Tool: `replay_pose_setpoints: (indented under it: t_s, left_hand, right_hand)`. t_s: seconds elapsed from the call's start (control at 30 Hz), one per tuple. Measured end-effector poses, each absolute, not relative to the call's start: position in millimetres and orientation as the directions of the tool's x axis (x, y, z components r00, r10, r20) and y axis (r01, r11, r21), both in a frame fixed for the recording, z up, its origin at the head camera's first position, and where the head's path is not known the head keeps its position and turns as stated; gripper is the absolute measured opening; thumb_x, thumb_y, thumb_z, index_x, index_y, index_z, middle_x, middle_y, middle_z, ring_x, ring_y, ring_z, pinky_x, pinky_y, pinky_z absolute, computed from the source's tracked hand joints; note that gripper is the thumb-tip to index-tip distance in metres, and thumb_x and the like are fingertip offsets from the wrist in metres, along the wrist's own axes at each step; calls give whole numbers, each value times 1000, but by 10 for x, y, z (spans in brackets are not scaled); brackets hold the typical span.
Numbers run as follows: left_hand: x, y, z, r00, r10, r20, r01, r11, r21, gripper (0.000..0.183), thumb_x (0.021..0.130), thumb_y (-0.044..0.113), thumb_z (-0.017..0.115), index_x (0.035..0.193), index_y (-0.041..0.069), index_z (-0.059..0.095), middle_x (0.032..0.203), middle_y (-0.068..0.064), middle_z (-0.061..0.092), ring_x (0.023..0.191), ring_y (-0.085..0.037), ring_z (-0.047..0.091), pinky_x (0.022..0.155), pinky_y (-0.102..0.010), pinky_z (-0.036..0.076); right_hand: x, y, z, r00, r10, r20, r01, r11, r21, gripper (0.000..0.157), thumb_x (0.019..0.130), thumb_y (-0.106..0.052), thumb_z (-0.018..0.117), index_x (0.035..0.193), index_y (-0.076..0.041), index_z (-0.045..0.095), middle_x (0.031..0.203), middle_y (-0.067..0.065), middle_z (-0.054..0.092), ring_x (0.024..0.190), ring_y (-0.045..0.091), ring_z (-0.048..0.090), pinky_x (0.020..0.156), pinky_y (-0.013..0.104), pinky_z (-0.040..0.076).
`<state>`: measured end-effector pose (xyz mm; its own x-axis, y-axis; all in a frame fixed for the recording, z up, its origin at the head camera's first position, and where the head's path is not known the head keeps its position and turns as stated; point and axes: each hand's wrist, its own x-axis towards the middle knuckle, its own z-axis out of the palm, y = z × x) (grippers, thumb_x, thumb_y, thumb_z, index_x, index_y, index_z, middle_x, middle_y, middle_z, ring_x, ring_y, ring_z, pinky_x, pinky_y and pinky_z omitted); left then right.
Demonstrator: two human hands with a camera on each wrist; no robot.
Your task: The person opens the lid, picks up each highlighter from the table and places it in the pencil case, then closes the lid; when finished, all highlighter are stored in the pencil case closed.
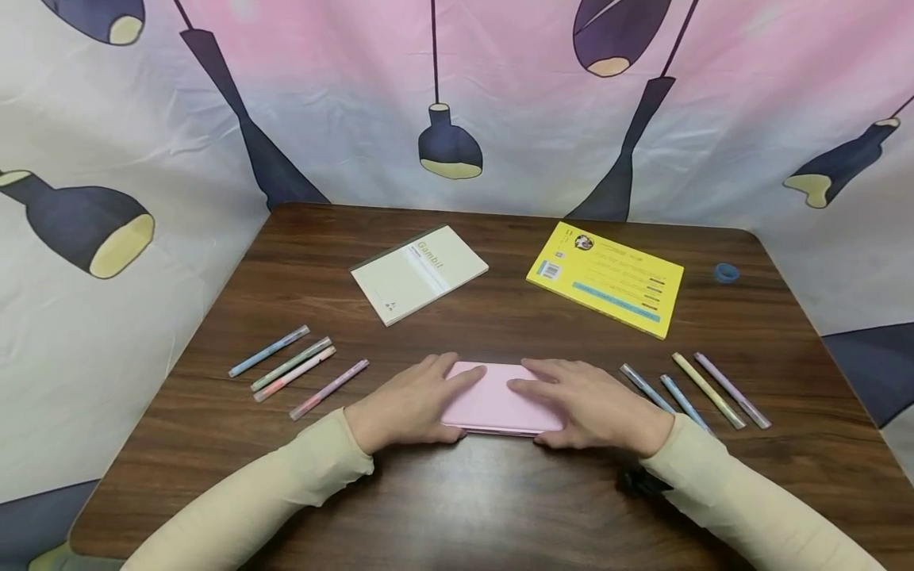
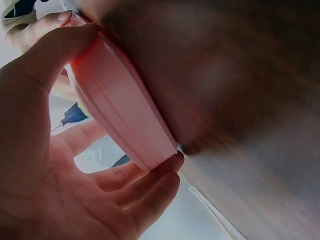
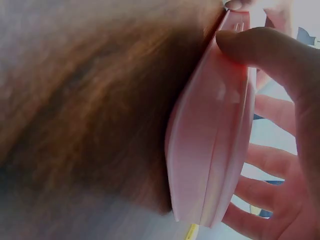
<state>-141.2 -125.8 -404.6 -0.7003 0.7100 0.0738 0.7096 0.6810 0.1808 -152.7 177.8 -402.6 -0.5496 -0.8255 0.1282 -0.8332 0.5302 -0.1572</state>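
A flat pink case (image 1: 500,399) with rounded corners lies on the table straight ahead of me. My left hand (image 1: 414,400) grips its left end, thumb at the near edge and fingertips reaching the far edge and top. At the right end my right hand (image 1: 596,404) holds it in the same way, with its index finger over the top. The left wrist view shows the side of the case (image 2: 125,95) with a seam along it, between thumb and fingers. In the right wrist view the case (image 3: 210,130) stands close against the table surface.
Several pens (image 1: 293,365) lie left of the case and several more pens (image 1: 708,390) lie right. Farther back are a cream notebook (image 1: 421,274), a yellow book (image 1: 607,277) and a blue tape roll (image 1: 726,273). A lamp-patterned cloth (image 1: 371,103) hangs behind the table (image 1: 493,507).
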Motion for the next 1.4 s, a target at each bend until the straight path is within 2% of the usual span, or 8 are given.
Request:
replay_pose_setpoints:
  t_s: [0.37,0.6,0.77,0.87,0.97,1.1,1.2,1.4]
  left_hand:
    - [-1397,-1257,-4047,-686,721,94,726,673,140,85,76,44,78,150,17,46,127,-21,51,109,-31,57,86,-44,55]
    - [-1408,-1275,-4045,-673,736,81,738,659,147,87,77,45,78,151,16,44,128,-21,50,111,-32,56,88,-44,54]
    - [-1444,-1300,-4023,-658,747,92,748,636,189,91,75,43,83,152,16,43,129,-20,51,113,-31,55,92,-43,53]
    - [-1459,-1329,-4019,-679,730,78,723,647,243,97,72,46,86,152,16,41,130,-17,51,115,-29,54,95,-42,51]
    - [-1484,-1354,-4021,-726,686,40,661,681,316,112,68,56,87,156,12,33,131,-14,53,119,-26,52,101,-40,48]
    - [-1532,-1375,-4030,-774,633,12,581,703,409,135,58,63,88,158,2,20,137,-15,53,123,-29,49,107,-43,41]
    - [-1548,-1383,-4047,-799,602,-3,533,709,461,143,54,62,90,158,-1,14,145,-20,48,126,-33,47,109,-48,37]
    - [-1518,-1381,-4080,-858,511,-52,436,778,453,151,50,68,88,159,0,8,149,-19,45,125,-32,47,108,-54,34]
  right_hand:
    - [-1609,1726,-3964,-534,-839,107,-844,521,-125,72,74,-53,81,136,-23,63,132,21,62,108,32,68,84,45,57]
    - [-1666,1719,-3954,-488,-863,132,-872,476,-111,71,72,-58,79,133,-22,67,126,21,66,91,28,73,78,39,58]
    - [-1749,1760,-3912,-474,-863,176,-876,441,-197,63,73,-52,79,128,-23,70,121,14,70,89,18,73,74,32,58]
    - [-1758,1775,-3884,-478,-863,164,-868,436,-240,61,75,-51,78,129,-24,70,123,11,69,91,14,72,74,30,57]
    - [-1749,1782,-3874,-484,-865,134,-860,441,-259,61,80,-53,76,132,-24,67,128,12,67,92,14,72,75,30,56]
    - [-1798,1828,-3858,-500,-858,120,-827,432,-359,59,82,-55,75,132,-23,68,131,8,65,107,15,68,85,33,56]
    - [-1879,1878,-3834,-505,-857,105,-789,409,-459,55,85,-52,75,130,-22,69,130,1,66,116,13,64,91,35,55]
    - [-2068,1945,-3717,-546,-836,54,-668,395,-631,36,93,-35,71,125,-18,72,117,-6,72,90,5,67,73,27,54]
